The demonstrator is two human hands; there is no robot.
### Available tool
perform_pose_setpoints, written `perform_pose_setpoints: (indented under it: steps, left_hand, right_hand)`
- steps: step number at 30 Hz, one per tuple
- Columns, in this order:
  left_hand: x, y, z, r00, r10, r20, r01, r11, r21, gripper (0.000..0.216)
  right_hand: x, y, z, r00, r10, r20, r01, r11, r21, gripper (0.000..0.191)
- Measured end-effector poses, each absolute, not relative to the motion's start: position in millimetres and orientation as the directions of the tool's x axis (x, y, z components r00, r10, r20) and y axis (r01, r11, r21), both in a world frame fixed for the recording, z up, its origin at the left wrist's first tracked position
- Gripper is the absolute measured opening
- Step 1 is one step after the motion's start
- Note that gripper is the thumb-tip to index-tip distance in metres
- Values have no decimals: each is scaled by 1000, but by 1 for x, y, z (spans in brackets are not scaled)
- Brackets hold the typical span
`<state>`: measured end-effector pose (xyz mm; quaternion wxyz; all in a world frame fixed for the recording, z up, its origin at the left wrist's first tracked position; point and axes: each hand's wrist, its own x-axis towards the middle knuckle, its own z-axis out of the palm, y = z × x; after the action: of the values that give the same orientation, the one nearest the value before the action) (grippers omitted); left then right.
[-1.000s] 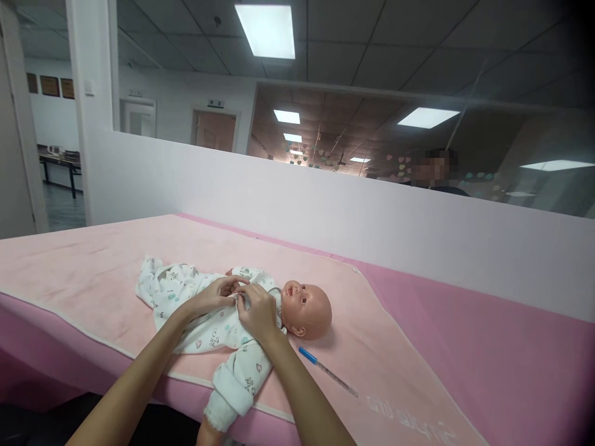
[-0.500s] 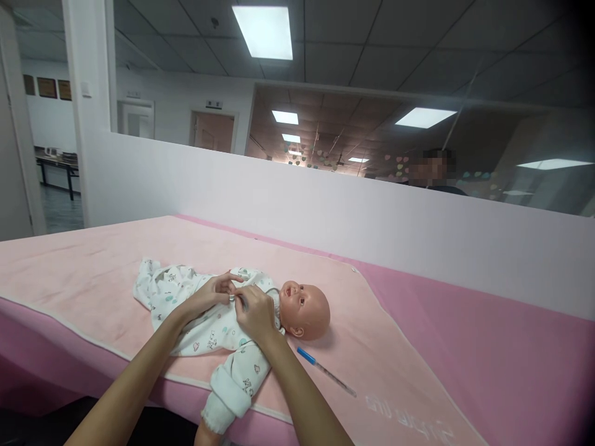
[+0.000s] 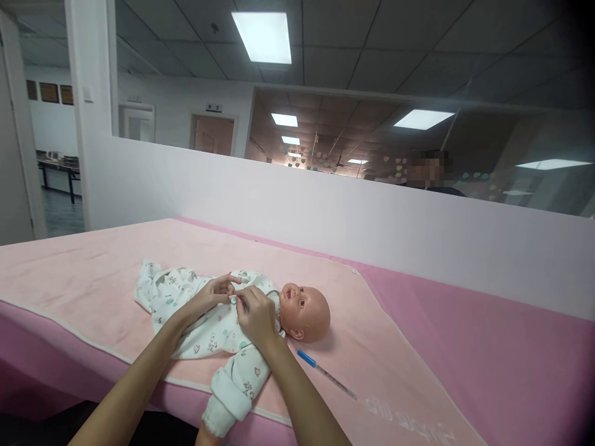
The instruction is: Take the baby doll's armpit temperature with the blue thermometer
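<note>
Head view: both hands meet on the doll's point(image 3: 304, 310) chest, left hand point(image 3: 210, 296) and right hand point(image 3: 255, 314) pinching its white romper point(image 3: 209, 322) closed.

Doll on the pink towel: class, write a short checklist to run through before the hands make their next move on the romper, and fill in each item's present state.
1. Doll lies face up on the towel: ok.
2. Left hand and right hand both meet at the romper chest, near the collar: ok.
3. Snap at the fingertips is closed: cannot tell, fingers cover it.
4. Near sleeve lies fully on the towel: not ok, it hangs over the edge.
5. Pen lies apart from the doll and both hands: ok.
</note>
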<state>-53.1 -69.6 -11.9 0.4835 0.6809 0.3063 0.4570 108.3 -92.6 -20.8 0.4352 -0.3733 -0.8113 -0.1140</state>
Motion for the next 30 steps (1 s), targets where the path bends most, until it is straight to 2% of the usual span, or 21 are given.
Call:
perform_pose_setpoints:
  steps: [4, 16, 30]
  left_hand:
    - [-52, -72, -11, 379, 858, 347, -55, -353, 934, 33]
    - [-50, -86, -3, 364, 861, 356, -44, -366, 930, 34]
    - [-55, -69, -17, 397, 848, 350, -125, -328, 936, 34]
  right_hand:
    - [108, -94, -21, -366, 481, 797, 688, 717, -117, 11]
    - [108, -94, -22, -402, 503, 765, 693, 713, -106, 8]
    - [108, -93, -23, -364, 522, 771, 715, 688, -128, 10]
